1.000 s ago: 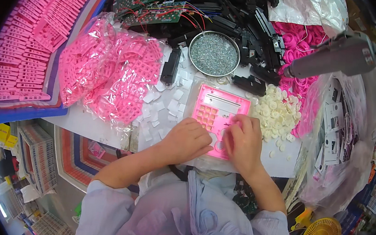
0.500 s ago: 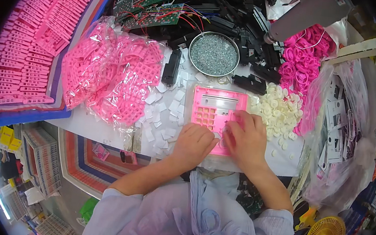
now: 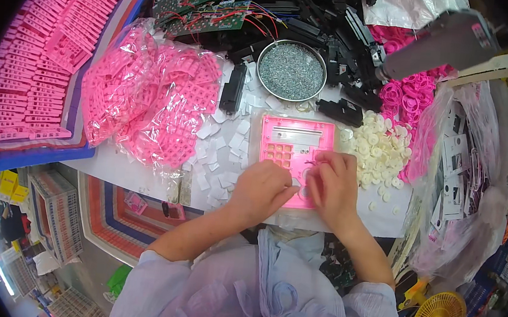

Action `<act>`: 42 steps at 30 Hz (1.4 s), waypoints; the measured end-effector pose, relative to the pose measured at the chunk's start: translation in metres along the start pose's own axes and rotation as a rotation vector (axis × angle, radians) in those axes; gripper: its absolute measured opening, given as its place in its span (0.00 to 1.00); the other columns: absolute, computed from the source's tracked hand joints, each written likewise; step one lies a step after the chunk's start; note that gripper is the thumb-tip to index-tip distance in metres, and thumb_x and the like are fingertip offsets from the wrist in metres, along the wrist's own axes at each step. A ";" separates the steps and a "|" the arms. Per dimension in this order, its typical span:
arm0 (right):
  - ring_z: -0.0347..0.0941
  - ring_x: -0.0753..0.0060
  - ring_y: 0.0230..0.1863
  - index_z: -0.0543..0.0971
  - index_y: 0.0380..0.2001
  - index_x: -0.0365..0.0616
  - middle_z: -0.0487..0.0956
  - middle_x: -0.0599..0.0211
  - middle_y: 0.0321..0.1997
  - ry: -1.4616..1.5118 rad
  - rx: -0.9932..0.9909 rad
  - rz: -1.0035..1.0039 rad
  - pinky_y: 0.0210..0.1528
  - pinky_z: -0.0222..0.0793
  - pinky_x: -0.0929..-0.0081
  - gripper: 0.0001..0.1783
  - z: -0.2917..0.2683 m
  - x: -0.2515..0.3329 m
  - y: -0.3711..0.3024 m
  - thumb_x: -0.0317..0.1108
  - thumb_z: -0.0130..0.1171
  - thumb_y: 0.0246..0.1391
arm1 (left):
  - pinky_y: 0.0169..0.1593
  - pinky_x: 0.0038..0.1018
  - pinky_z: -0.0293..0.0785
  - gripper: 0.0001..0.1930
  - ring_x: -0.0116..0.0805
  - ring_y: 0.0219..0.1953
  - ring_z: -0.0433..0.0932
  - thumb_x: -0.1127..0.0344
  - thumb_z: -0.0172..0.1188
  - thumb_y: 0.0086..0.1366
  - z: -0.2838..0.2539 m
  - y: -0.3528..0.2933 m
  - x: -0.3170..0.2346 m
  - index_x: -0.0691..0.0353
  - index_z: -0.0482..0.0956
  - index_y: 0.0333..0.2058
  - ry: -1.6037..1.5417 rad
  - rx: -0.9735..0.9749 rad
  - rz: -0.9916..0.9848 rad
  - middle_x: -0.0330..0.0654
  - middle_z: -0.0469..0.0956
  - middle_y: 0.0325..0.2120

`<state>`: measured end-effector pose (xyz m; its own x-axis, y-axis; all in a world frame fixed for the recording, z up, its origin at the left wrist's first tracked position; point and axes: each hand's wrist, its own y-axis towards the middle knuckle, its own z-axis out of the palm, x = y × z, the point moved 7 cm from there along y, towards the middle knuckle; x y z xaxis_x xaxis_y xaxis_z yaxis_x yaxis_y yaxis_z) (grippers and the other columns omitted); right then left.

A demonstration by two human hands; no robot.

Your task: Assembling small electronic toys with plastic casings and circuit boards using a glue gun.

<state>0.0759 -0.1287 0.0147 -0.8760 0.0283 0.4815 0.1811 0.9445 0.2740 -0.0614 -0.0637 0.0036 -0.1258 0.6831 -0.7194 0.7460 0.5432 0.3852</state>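
Observation:
A pink plastic casing (image 3: 296, 154) with a grid of square openings lies flat in front of me. My left hand (image 3: 261, 188) is closed over its lower left part, fingers curled and thumb pointing right. A small pale patch shows at those fingertips; whether it is a held piece, I cannot tell. Over the casing's right edge, my right hand (image 3: 336, 185) has its fingers bent and drawn together beside a round opening. A tiny dark purple bit shows by its fingertips, and anything in the pinch is hidden.
Beyond the casing stands a round metal dish (image 3: 291, 71) of small screws. Cream round pieces (image 3: 378, 147) lie right, small white squares (image 3: 208, 154) and bagged pink parts (image 3: 170, 104) left. Black parts (image 3: 341, 111) and green circuit boards (image 3: 209, 23) lie behind; a grey tool arm (image 3: 439, 45) overhangs the right.
My right hand's fingers have drawn closer together over the casing. My left hand has shifted only slightly. The grey tool arm appears farther right and lower in view.

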 end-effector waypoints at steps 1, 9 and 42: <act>0.70 0.52 0.46 0.78 0.30 0.41 0.77 0.60 0.48 -0.006 -0.014 0.000 0.45 0.68 0.58 0.10 0.000 0.002 -0.001 0.27 0.67 0.42 | 0.37 0.37 0.71 0.11 0.44 0.30 0.75 0.69 0.71 0.54 -0.003 0.004 0.001 0.59 0.75 0.30 -0.014 -0.016 -0.010 0.40 0.77 0.28; 0.70 0.50 0.48 0.80 0.30 0.40 0.77 0.60 0.48 -0.096 0.123 -0.017 0.47 0.69 0.58 0.09 -0.008 0.015 0.014 0.26 0.66 0.42 | 0.36 0.36 0.75 0.11 0.43 0.32 0.77 0.70 0.70 0.53 0.006 0.012 0.000 0.62 0.75 0.30 0.004 0.103 0.049 0.41 0.78 0.30; 0.77 0.58 0.33 0.80 0.37 0.42 0.80 0.61 0.34 0.273 -0.021 0.100 0.33 0.74 0.65 0.12 -0.023 0.019 -0.002 0.25 0.69 0.47 | 0.35 0.25 0.81 0.05 0.30 0.31 0.80 0.74 0.65 0.61 -0.007 0.016 0.004 0.66 0.78 0.30 -0.528 -0.017 -0.325 0.42 0.80 0.32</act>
<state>0.0694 -0.1377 0.0427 -0.7007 0.0293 0.7129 0.2723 0.9345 0.2292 -0.0550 -0.0487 0.0112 -0.0011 0.1495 -0.9888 0.7125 0.6939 0.1041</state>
